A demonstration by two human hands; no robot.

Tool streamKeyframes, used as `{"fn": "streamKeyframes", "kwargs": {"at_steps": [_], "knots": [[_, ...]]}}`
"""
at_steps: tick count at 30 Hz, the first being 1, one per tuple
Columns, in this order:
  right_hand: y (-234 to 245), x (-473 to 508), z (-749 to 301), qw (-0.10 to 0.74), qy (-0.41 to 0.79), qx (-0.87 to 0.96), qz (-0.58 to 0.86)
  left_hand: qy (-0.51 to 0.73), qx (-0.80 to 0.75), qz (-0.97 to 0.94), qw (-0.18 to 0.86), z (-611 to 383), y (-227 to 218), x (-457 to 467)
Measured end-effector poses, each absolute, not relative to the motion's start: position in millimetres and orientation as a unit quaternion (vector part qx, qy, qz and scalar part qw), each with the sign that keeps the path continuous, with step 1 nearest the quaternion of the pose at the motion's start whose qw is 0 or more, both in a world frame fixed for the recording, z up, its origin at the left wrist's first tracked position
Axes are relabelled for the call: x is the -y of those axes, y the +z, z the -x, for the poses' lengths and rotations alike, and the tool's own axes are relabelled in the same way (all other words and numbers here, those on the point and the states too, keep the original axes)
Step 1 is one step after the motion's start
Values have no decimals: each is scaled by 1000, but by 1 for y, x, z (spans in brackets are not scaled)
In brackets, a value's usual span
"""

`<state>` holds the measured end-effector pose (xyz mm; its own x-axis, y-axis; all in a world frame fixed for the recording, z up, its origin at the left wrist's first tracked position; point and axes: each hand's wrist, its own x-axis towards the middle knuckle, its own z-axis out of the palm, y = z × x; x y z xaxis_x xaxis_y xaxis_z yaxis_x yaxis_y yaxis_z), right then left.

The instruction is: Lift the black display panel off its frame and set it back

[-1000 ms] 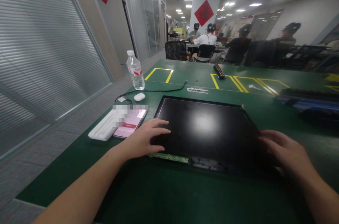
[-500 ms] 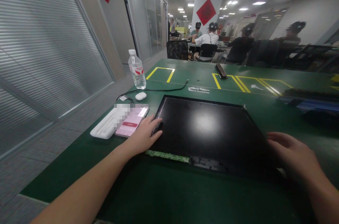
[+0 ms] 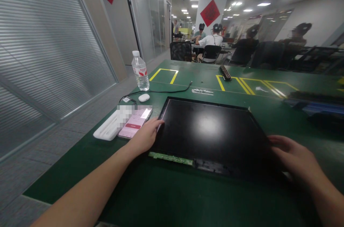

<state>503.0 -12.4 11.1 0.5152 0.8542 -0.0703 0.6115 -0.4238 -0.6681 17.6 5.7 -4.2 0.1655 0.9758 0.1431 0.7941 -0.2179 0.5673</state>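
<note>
A flat black display panel (image 3: 204, 134) lies on the green table, with a bright round reflection near its middle. Along its near edge, on the left, runs a narrow green circuit board (image 3: 171, 158). My left hand (image 3: 144, 135) is closed at the panel's left edge, one fingertip reaching over onto the rim. At the opposite edge, my right hand (image 3: 291, 155) is curled around the side, with its lower fingers in shadow. What lies beneath the panel is hidden.
Left of the panel are a phone (image 3: 133, 125), a white oblong case (image 3: 106, 126), a small white earbud case (image 3: 144, 97), a black cable (image 3: 166, 91) and a water bottle (image 3: 140, 73). A dark ridged strip (image 3: 225, 73) sits farther back. Several people sit beyond the table (image 3: 188, 198).
My left thumb has left the panel's face, and the hand has closed at the edge. My right hand has shifted slightly left against its side. The panel has hardly moved.
</note>
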Motion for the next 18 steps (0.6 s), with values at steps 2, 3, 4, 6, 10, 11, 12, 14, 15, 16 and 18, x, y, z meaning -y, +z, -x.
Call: {"fn": "streamKeyframes", "kwargs": {"at_steps": [2, 3, 4, 6, 10, 11, 12, 14, 15, 16, 18], "knots": [[10, 12, -504, 294, 199, 452, 818, 259, -598, -733, 197, -18, -3, -5], [10, 12, -503, 291, 200, 450, 820, 266, -598, -728, 204, -18, -2, -4], [10, 12, -503, 288, 204, 447, 822, 273, -599, -723, 212, -18, -1, -4], [11, 12, -501, 282, 213, 439, 826, 287, -601, -709, 231, -16, 0, -4], [9, 12, -503, 278, 203, 441, 829, 323, -592, -686, 274, -17, 3, -5], [7, 12, -505, 280, 198, 442, 829, 340, -587, -672, 299, -19, 5, -5], [6, 13, -507, 282, 195, 442, 829, 361, -582, -647, 335, -21, 7, -4], [4, 13, -511, 289, 198, 443, 825, 412, -574, -566, 425, -26, 10, -2], [3, 13, -512, 291, 199, 445, 823, 440, -569, -513, 469, -29, 12, -1], [2, 12, -514, 292, 197, 448, 822, 465, -564, -462, 503, -32, 13, 0], [1, 11, -516, 287, 187, 453, 823, 501, -558, -393, 533, -37, 13, 1]]}}
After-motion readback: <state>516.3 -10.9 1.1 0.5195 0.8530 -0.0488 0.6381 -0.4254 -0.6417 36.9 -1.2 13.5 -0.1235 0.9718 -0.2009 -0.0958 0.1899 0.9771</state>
